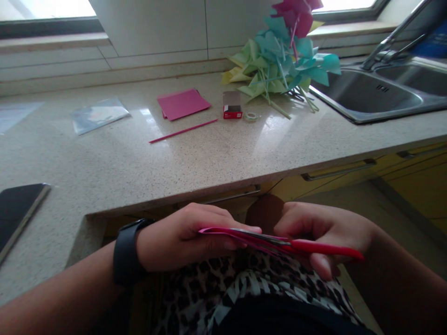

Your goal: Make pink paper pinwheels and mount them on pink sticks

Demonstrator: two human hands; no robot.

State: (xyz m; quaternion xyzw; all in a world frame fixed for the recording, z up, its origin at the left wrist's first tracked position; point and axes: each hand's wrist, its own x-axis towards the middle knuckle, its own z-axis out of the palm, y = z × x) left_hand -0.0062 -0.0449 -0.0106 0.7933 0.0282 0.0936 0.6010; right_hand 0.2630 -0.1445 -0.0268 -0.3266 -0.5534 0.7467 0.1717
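My left hand [181, 237] pinches a folded pink paper sheet [223, 232] held flat, below the counter's front edge and over my lap. My right hand [324, 232] grips red-handled scissors [314, 248], whose blades lie along the pink paper's edge. A black watch sits on my left wrist. On the counter lie a stack of pink paper [182, 103], a thin pink stick [183, 131], a small red box [232, 105] and a roll of clear tape [251, 116].
A heap of green, teal, yellow and pink paper pinwheels [282, 60] sits by the steel sink [377, 93] and its tap. A dark phone [17, 209] lies at the counter's left edge. Clear plastic sleeves [99, 114] lie far left. Yellow drawers stand below right.
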